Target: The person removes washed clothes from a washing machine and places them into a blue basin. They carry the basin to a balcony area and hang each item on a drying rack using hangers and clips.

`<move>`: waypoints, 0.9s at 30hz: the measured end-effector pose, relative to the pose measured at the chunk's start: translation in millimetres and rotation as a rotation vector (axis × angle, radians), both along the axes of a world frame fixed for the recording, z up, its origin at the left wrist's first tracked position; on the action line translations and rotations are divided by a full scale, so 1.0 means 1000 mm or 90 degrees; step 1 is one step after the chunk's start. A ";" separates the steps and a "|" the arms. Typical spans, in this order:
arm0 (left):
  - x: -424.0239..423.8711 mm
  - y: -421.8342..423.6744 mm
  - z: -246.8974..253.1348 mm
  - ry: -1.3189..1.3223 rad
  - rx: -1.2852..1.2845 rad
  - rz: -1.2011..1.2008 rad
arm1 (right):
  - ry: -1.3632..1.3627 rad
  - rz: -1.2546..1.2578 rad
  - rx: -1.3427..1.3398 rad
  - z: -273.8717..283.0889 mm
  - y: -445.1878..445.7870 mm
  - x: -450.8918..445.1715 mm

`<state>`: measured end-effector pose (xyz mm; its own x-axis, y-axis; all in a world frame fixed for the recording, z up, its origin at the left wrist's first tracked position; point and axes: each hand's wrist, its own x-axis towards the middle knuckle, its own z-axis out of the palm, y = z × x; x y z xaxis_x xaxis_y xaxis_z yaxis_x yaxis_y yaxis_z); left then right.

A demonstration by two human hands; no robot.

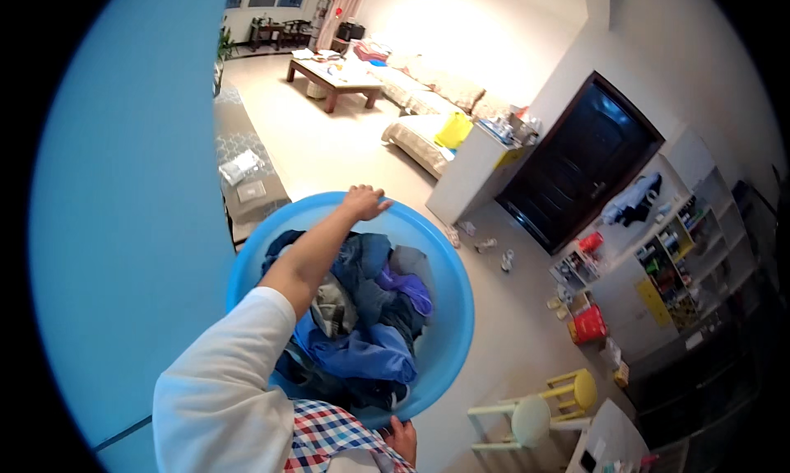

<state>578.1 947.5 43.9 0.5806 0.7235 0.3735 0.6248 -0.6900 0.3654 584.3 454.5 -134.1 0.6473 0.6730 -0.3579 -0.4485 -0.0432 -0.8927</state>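
Note:
A large blue plastic basin point(453, 269) is held up in front of my body, over the floor. My left hand point(365, 202) grips its far rim, the arm stretched across the opening. At the near rim, beside my checked apron point(333, 433), my right hand point(402, 439) has hold of the edge, partly hidden. Inside lies a heap of clothes: a bright blue garment point(364, 352) in front, a purple piece point(407, 288) to the right, a grey-beige item point(333, 306) in the middle and several dark garments. My left forearm hides part of the heap.
A blue-looking wall or panel point(129, 213) stands close on the left. Beyond the basin are a low table point(339, 78), a sofa point(426, 96) and a white cabinet point(466, 170). Shoes point(486, 244) lie near a dark door point(580, 158). Stools point(531, 420) stand at lower right.

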 end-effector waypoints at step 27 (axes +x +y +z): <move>-0.062 0.582 -0.106 0.040 -0.111 0.537 | 0.019 0.518 -0.087 0.013 0.722 0.303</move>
